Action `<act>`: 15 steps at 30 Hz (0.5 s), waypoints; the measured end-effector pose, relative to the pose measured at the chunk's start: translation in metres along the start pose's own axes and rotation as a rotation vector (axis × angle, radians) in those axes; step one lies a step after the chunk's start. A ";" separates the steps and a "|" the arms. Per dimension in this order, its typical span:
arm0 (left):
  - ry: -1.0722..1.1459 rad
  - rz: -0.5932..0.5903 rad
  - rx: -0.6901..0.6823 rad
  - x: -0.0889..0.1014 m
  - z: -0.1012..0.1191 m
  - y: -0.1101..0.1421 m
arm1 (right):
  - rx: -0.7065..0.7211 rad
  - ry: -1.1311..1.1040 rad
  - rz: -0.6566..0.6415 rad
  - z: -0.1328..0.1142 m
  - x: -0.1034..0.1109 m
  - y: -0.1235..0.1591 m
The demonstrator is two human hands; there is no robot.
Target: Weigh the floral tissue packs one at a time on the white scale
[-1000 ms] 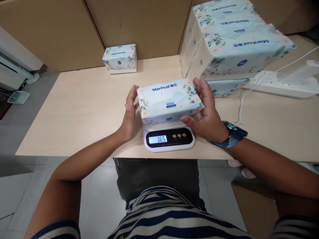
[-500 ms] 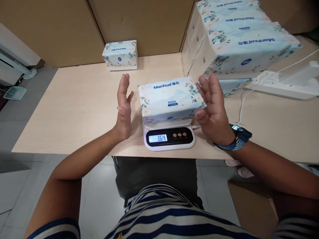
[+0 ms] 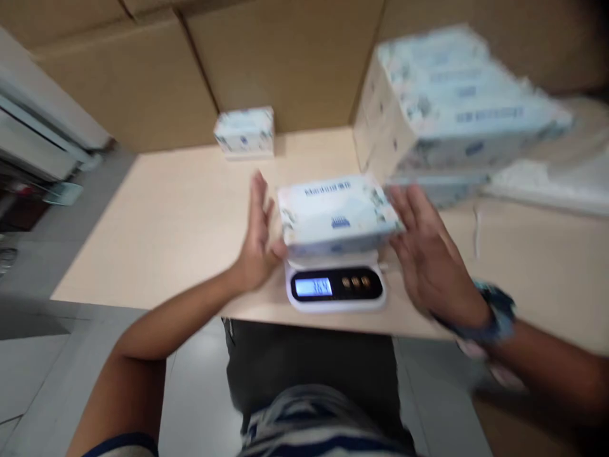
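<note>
The left hand (image 3: 257, 247) is standing open, with its thumb sticking out toward the tissue pack (image 3: 333, 209). The pack is sitting just right of that hand, between both hands, and it is resting on a white scale (image 3: 336, 306). The thumb is looking very close to the pack, but I cannot tell if it is touching. The right hand (image 3: 435, 266) is opening flat on the pack's other side, fingers pointing forward, and it is looking blurry. A watch (image 3: 497, 314) is wrapping the wrist behind it. Past the left hand, a smaller pack (image 3: 247, 136) is sitting on the table (image 3: 190, 216). Past the right hand, a big stack of packs (image 3: 447, 95) is standing.
</note>
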State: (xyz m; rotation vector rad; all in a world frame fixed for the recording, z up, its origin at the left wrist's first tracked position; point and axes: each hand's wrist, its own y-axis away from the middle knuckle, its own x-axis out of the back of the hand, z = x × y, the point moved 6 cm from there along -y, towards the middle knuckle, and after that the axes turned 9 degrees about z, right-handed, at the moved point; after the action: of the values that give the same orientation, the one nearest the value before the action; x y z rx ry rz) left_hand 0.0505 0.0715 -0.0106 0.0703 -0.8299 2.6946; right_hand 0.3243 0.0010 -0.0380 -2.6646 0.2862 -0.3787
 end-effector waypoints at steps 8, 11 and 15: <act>0.224 -0.201 0.171 -0.040 0.033 0.047 | 0.080 0.033 -0.085 -0.009 -0.029 0.022; 0.243 -0.186 -0.173 -0.032 0.069 0.031 | 0.286 0.084 -0.113 -0.050 -0.036 0.005; 0.014 0.217 -0.527 0.021 0.115 -0.035 | 0.640 0.043 -0.056 -0.120 -0.050 -0.066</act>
State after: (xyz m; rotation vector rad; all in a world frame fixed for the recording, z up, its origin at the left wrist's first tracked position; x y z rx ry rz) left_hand 0.0362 0.0404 0.1069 -0.1681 -1.5900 2.5615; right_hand 0.2495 0.0258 0.0848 -2.0399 0.0796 -0.4548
